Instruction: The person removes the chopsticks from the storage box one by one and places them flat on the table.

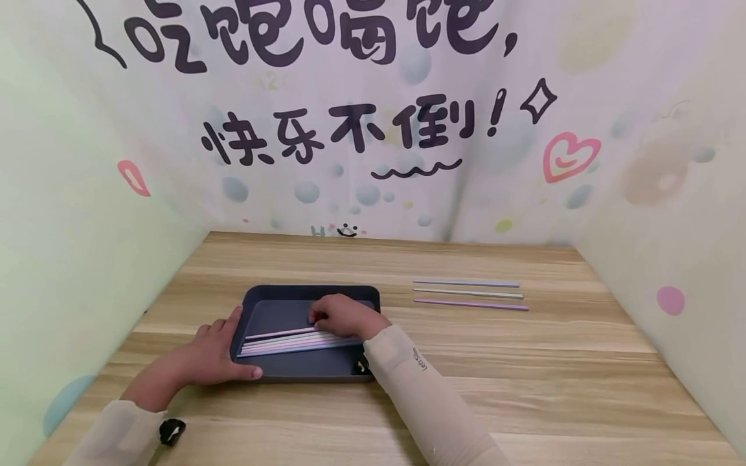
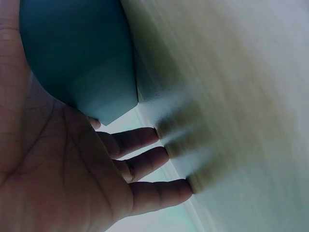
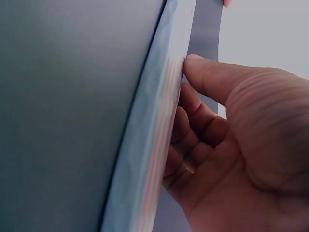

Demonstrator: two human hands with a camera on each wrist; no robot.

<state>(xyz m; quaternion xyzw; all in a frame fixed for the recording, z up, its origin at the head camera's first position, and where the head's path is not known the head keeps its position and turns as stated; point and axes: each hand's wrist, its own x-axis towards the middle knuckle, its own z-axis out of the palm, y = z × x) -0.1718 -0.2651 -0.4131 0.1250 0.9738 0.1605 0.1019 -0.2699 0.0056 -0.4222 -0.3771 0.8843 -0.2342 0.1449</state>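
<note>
A dark tray holds a row of pale pink, white and blue chopsticks lying lengthwise. My left hand rests at the tray's left end, thumb by the front rim and fingers spread along the side. In the left wrist view those fingers extend straight with their tips at the tabletop, beside the tray wall. Over the tray, my right hand pinches the chopstick at the far edge of the row between thumb and curled fingers. The right wrist view shows its thumb against the chopsticks.
Right of the tray, a blue chopstick, a whitish chopstick and a purple chopstick lie apart on the wooden table. A printed curtain hangs behind the table, with pale walls at both sides.
</note>
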